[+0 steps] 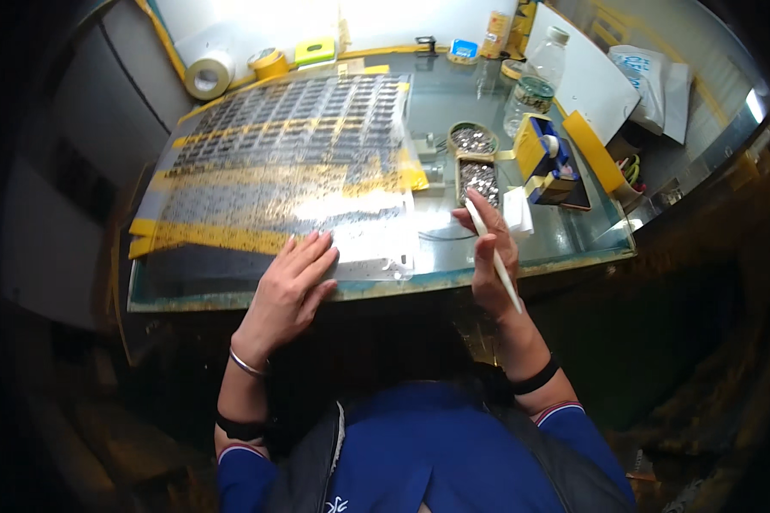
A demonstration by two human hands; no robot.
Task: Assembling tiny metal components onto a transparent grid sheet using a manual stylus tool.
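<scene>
My left hand (293, 286) lies flat with its fingers stretched on the near edge of a clear plastic sheet (274, 162). Rows of small dark marks or pieces cover the sheet, and yellow tape strips (218, 238) run along and across it. Between the fingers of my right hand (494, 267), a slim white pen-shaped stick (508, 289) is gripped, its upper end toward a rectangular tray (459, 178). Small shiny pieces fill that tray. Directly behind it, a round dish (451, 141) contains more of them. White paper (518, 209) is beside my right hand.
The glass-topped table (565, 244) has a worn front edge. Right of the trays stands a blue and yellow tape dispenser (535, 154), with a clear bottle (549, 56) behind. Tape rolls (208, 77) and a yellow-green box (315, 51) line the back. White bags (646, 81) are at far right.
</scene>
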